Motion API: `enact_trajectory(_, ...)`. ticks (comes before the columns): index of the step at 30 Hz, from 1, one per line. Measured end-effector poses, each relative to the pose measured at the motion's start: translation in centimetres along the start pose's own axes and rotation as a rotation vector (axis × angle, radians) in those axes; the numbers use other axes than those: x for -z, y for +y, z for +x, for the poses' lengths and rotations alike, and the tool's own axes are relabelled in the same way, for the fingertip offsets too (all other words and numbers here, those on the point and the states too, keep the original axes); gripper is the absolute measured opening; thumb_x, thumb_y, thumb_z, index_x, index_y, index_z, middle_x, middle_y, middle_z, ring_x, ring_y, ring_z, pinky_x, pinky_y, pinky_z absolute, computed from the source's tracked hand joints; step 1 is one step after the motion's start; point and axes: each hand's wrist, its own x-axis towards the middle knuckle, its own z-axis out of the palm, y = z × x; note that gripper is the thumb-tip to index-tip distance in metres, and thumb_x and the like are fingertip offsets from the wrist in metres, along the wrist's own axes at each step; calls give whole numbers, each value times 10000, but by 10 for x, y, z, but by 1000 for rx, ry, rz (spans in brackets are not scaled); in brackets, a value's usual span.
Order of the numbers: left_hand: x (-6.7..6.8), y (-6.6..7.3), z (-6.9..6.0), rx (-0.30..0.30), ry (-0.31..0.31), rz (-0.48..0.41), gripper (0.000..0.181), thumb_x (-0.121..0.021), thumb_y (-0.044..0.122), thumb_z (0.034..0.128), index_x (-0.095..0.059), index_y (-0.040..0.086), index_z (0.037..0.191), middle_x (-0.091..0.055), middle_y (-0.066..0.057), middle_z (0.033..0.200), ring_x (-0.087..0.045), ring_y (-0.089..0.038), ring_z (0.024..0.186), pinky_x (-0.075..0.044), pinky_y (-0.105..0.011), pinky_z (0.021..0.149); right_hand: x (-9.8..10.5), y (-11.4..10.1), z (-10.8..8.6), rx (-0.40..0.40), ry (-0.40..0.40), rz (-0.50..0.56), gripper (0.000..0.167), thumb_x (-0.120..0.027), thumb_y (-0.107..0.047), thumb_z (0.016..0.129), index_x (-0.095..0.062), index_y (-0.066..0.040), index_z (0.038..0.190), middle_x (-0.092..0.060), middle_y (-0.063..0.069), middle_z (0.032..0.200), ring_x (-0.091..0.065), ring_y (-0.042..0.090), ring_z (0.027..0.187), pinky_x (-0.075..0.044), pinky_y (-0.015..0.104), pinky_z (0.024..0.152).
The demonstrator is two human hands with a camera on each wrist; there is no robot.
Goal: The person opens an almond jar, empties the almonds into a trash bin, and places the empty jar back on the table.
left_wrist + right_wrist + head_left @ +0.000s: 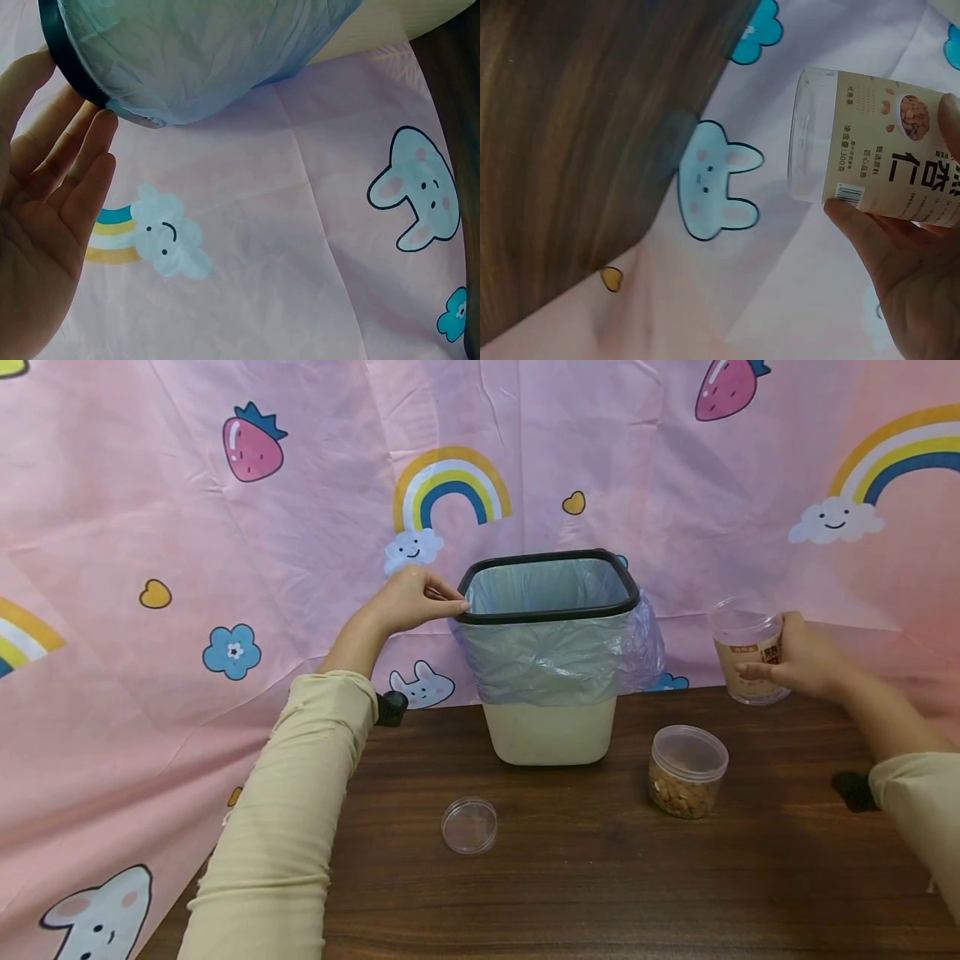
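At the left corner of the black-rimmed trash bin (pixel 549 733), my left hand (pixel 416 597) pinches the rim between thumb and fingers. A translucent bluish bag (pixel 540 660) lines the bin and folds down over its outside. In the left wrist view, the fingertips of the left hand (pixel 56 172) meet the dark rim. My right hand (pixel 813 660) grips a clear plastic jar (pixel 750 662) with a beige label, to the right of the bin. The right wrist view shows the jar (pixel 889 142) off the table, thumb and fingers round its label, which pictures almonds.
A short clear jar (pixel 686 772) partly filled with nuts stands on the dark wooden table (pixel 585 885), right of the bin's front. A round clear lid (pixel 469 825) lies left of it. Behind the table hangs a pink patterned cloth (pixel 322 527).
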Motion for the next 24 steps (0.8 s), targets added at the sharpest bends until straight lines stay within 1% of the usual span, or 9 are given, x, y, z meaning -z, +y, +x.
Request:
enact_trajectory(3, -1, -1, -1, 0, 5, -3, 279, -671, 226, 842, -701, 9, 1014, -668, -134, 980, -589, -233, 947, -455, -387, 808, -8, 4, -3, 49, 12, 79, 753, -681, -164, 822, -173, 189, 1252, -397, 392, 1065, -446, 533, 959, -330, 620, 792)
enact_trajectory(6, -1, -1, -1, -6, 10, -4, 277, -671, 222, 842, -701, 8, 1013, -668, -137, 976, -591, -235, 944, -456, -387, 807, -16, 8, -6, 87, 33, 147, 713, -689, -94, 808, -214, 142, 1284, -445, 372, 1098, -464, 508, 984, -333, 612, 811)
enact_trajectory(8, -1, -2, -2, -10, 13, -7, 276, -672, 220, 841, -701, 6, 1012, -669, -139, 971, -592, -236, 939, -457, -387, 804, -21, 10, -7, 58, 31, 157, 758, -687, -116, 816, -170, 117, 1319, -437, 370, 1118, -456, 518, 996, -329, 623, 814)
enact_trajectory(12, -2, -2, -3, -12, 21, -15, 275, -673, 216, 840, -700, 2, 1010, -669, -139, 960, -590, -236, 924, -458, -385, 796, -31, 15, -10, 21, 26, 174, 803, -667, -153, 839, -94, 143, 1318, -390, 400, 1118, -432, 553, 991, -315, 641, 802)
enact_trajectory(13, -2, -3, -3, -12, 22, -19, 276, -673, 216, 840, -700, 1, 1011, -668, -140, 957, -589, -235, 919, -458, -384, 793, -33, 16, -11, 21, 27, 179, 795, -663, -156, 842, -96, 147, 1310, -392, 396, 1113, -435, 551, 987, -318, 639, 799)
enact_trajectory(18, -2, -3, -4, -12, 27, -32, 283, -674, 216, 838, -696, -2, 1018, -663, -144, 963, -584, -234, 911, -456, -381, 791, -47, 21, -15, 51, 44, 223, 666, -661, -115, 843, -200, 124, 1260, -462, 329, 1084, -487, 472, 973, -364, 569, 770)
enact_trajectory(21, -2, -3, -4, -13, 29, -32, 288, -675, 223, 838, -695, 3, 1023, -663, -139, 970, -582, -232, 920, -456, -383, 795, -52, 23, -19, -22, 15, 195, 705, -641, -203, 865, -166, 130, 1267, -443, 337, 1084, -473, 502, 979, -360, 577, 768)
enact_trajectory(24, -2, -3, -3, -18, 29, -23, 292, -676, 231, 837, -696, 8, 1026, -663, -133, 973, -580, -232, 926, -456, -387, 796, -54, 24, -23, -127, -41, 150, 836, -601, -337, 881, -67, 162, 1290, -404, 392, 1086, -427, 580, 991, -344, 621, 772)
